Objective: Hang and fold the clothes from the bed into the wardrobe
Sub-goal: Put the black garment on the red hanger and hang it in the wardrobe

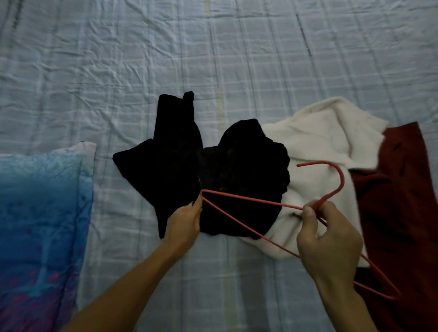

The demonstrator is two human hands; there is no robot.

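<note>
Hanging looks to be the step in hand: nearest the camera, two bare forearms reach out over the bed and hold a red wire hanger (249,198) low over the clothes. The right hand (328,237) pinches the hanger's neck just below the hook between thumb and curled fingers. The left hand (184,221) has its fingers drawn together at the hanger's left corner, right where the wire meets the edge of the black garment (213,165); whether they pinch wire, cloth or both I cannot tell. The hanger is thin, springy-looking coated wire, a flat triangle with an open hook. My guess is that the next move calls for opening the black garment's neck or hem and sliding that left corner inside, which needs the limp cloth lifted clear of the bed. The black garment lies crumpled, matte and knit-like, with one sleeve pointing far. To its right a fluffy cream-white garment (323,135) overlaps it, and a dark red one (402,188) lies at the right edge. A blue printed pillow (33,207) lies at the left, and beyond all of it stretches the creased pale checked bedsheet (142,60). No wardrobe is in view.
</note>
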